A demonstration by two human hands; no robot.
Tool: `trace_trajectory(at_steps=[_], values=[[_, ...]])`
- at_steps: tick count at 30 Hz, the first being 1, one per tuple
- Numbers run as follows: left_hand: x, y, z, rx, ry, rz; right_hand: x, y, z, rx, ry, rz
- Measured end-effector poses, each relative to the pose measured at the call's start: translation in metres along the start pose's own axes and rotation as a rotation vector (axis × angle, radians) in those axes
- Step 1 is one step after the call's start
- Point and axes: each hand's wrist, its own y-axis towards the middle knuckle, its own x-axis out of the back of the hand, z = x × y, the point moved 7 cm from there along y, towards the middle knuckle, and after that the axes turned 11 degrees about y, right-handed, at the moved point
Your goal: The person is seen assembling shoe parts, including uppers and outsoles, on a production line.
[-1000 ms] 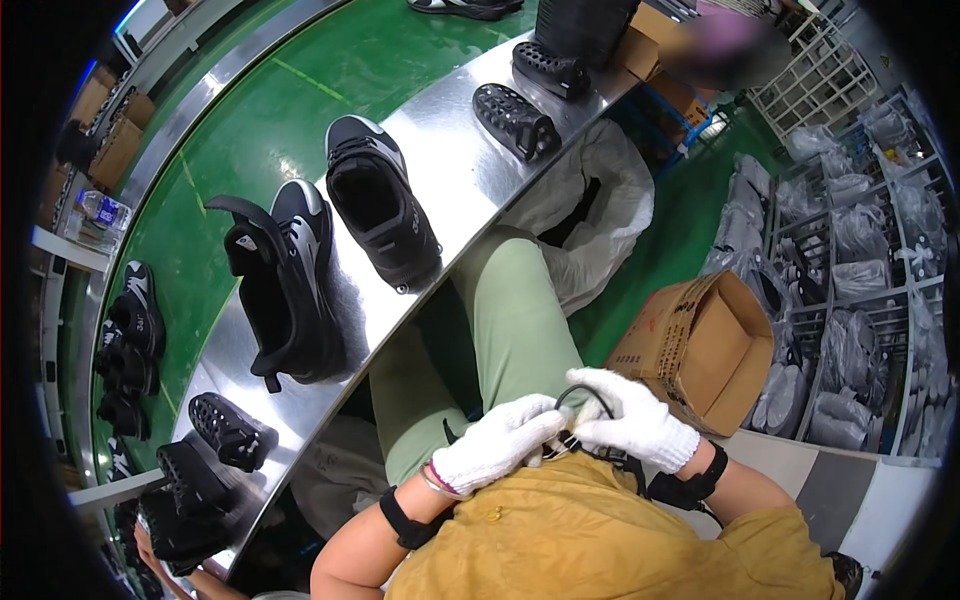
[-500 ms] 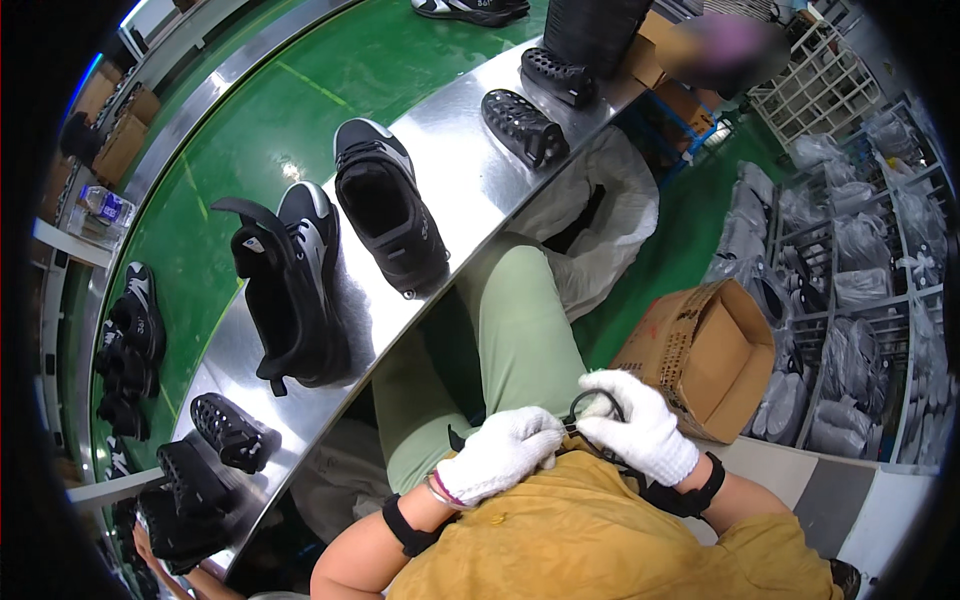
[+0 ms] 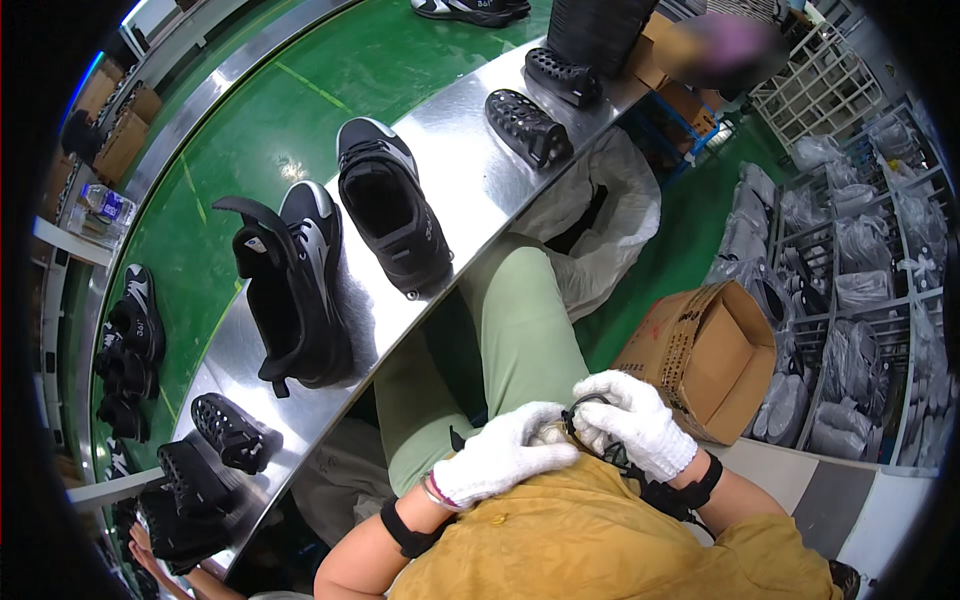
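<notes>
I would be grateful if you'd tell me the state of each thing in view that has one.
Left hand: gloved, fingers bent; grip unclear
Right hand: gloved, closed on cord
Cord: bent
Left bench shoe: upright, tongue raised
Right bench shoe: upright
Perforated forms: outside those shoes
Carton: open
White sack: open-mouthed
Shelved goods: wrapped in plastic

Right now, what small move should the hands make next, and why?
Perhaps pinch the black cord with the left hand to steady it: the right hand holds it bent, the left sits close beside, and no clear left-hand grip shows.
</notes>
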Motion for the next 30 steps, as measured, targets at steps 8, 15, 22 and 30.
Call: trace_trajectory(at_steps=[8, 15, 22, 30], values=[[0.006, 0.000, -0.006, 0.081, 0.163, -0.009, 0.000, 0.002, 0.002, -0.019, -0.024, -0.025], [0.008, -0.007, -0.002, 0.146, -0.064, 0.073, 0.008, 0.007, 0.001, -0.046, 0.045, -0.041], [0.002, -0.002, 0.005, 0.024, -0.015, 0.099, 0.005, 0.009, -0.005, -0.062, 0.131, 0.060], [-0.006, 0.011, 0.008, -0.002, 0.191, 0.212, -0.001, 0.010, -0.008, -0.085, 0.130, 0.104]])
